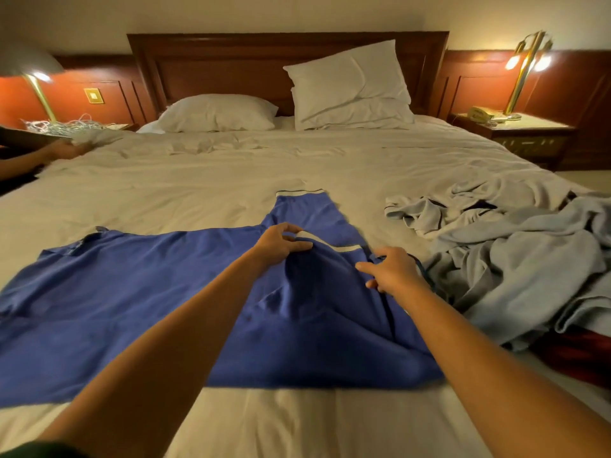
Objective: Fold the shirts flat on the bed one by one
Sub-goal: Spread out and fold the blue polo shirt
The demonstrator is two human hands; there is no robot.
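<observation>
While the blue cotton shirt with white-trimmed sleeves (165, 292) lay spread sideways across the near half of the bed, no fold on it looked finished (one sleeve poked toward the pillows). The left hand (282, 241) pinched a bunch of cloth by the white trim, fingers curled. The right hand (393, 271) sat at the shirt's edge, fingers loosely apart; whether it gripped, I could not tell. First shirt barely begun, by my reading, and the crumpled heap of grey shirts (515, 266) waited just right of it. Underneath ran a rumpled white bed sheet (198, 180). Beyond were two white pillows (218, 112), a dark wooden headboard (231, 61), a lit brass bedside lamp (525, 61), and another person's hand (62, 148) at the far left edge.
</observation>
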